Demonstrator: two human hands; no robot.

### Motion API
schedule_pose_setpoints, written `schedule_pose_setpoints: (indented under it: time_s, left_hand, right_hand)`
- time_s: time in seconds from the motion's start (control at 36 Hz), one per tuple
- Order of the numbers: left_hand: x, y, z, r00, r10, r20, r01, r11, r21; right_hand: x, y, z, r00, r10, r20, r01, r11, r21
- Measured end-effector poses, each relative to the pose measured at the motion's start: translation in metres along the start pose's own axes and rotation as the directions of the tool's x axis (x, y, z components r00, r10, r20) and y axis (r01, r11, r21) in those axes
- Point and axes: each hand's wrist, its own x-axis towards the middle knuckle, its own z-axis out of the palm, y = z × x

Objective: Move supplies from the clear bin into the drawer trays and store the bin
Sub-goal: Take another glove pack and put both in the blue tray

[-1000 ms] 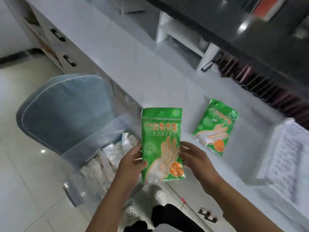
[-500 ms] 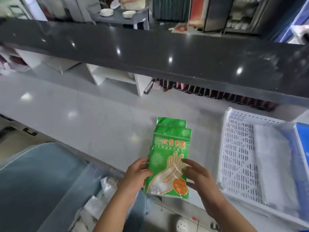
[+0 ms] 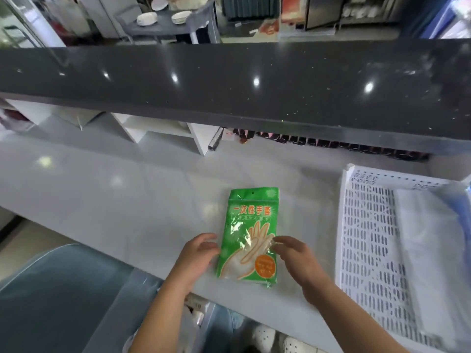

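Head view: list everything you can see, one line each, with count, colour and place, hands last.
glove packets: a stack, count unclear, green, flat on the counter between the hands
counter: one, pale grey, across the middle
perforated tray: one, white, on the counter at right, holding pale folded material
raised ledge: one, dark speckled, behind the counter
white shelf unit: one, under the ledge
plates: a few stacks, white, on a far table
chair back: one, blue-grey, lower left
clear bin: one, partly visible below the counter edge
left hand: fingers loosely curled at the packets' left edge
right hand: fingertips on the packets' right side
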Motion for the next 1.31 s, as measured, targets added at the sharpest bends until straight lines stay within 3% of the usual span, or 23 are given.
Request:
schedule_pose_setpoints:
  time_s: [0.14,0.36,0.58,0.69,0.83,1.11,1.22,1.31]
  left_hand:
    - [0.017,-0.009,-0.015,0.998,0.024,0.064,-0.026,0.999,0.025]
    - [0.061,0.0,0.0,0.972,0.03,0.231,-0.005,0.994,-0.108]
    - [0.08,-0.011,-0.002,0.945,0.027,0.327,0.029,0.986,-0.166]
    - [0.081,-0.014,-0.006,0.909,-0.01,0.417,0.077,0.987,-0.144]
    - [0.073,-0.02,-0.013,0.864,0.035,0.501,0.034,0.991,-0.128]
    - [0.006,0.001,-0.018,0.794,0.256,0.552,-0.118,0.955,-0.274]
    - [-0.035,0.014,0.002,0.742,0.337,0.58,-0.16,0.929,-0.335]
    - [-0.071,0.022,0.029,0.694,0.394,0.603,-0.198,0.909,-0.366]
  right_hand:
    - [-0.001,0.007,0.0,0.994,0.064,-0.084,-0.065,0.998,-0.001]
    - [0.02,-0.019,0.02,0.971,0.067,-0.229,-0.096,0.988,-0.118]
    - [0.033,0.002,0.057,0.905,0.093,-0.416,-0.145,0.985,-0.096]
    - [0.024,0.013,0.061,0.909,0.122,-0.398,-0.142,0.99,-0.019]
    - [-0.003,0.018,0.061,0.929,0.127,-0.349,-0.127,0.992,0.023]
    - [-0.095,0.017,0.022,0.968,-0.085,-0.236,0.118,0.985,0.13]
    - [-0.144,0.029,-0.009,0.915,-0.211,-0.345,0.297,0.929,0.219]
    - [-0.179,0.041,-0.045,0.88,-0.207,-0.428,0.344,0.898,0.275]
